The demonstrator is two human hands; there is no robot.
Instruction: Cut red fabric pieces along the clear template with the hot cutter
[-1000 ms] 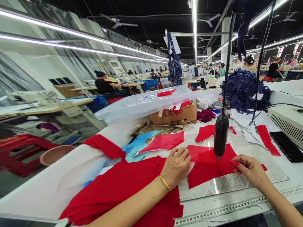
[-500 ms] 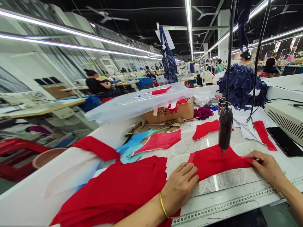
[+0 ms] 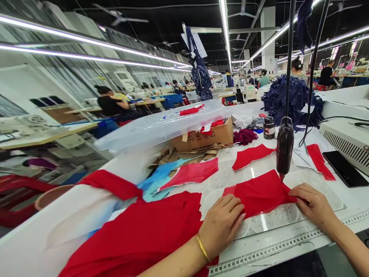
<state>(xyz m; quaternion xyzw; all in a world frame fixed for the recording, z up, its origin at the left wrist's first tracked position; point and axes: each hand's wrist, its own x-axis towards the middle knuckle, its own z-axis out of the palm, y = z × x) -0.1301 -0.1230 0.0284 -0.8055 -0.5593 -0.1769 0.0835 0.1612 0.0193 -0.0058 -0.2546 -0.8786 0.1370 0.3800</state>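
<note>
A red fabric piece (image 3: pixel 261 192) lies on a clear plate (image 3: pixel 276 215) on the white table. My left hand (image 3: pixel 221 223), with a gold bangle on its wrist, lies flat on the piece's left edge, fingers together and stretched out. My right hand (image 3: pixel 313 204) presses on the piece's right corner with bent fingers. A dark hanging tool (image 3: pixel 285 148) on a cord points its tip down at the top edge of the piece, between my hands. A larger heap of red fabric (image 3: pixel 141 238) lies under my left forearm.
A cardboard box (image 3: pixel 210 136) under a clear plastic lid (image 3: pixel 161 125) stands behind, with more red pieces (image 3: pixel 249 155), blue and pink cloth (image 3: pixel 187 173) nearby. A phone (image 3: pixel 344 168) and white machine (image 3: pixel 346 136) sit right. A measuring tape (image 3: pixel 276 252) runs along the table's front edge. Other people work far back.
The red piece has shifted to the right under the tool tip, and both hands have moved with it. My left hand slid down to the piece's left edge.
</note>
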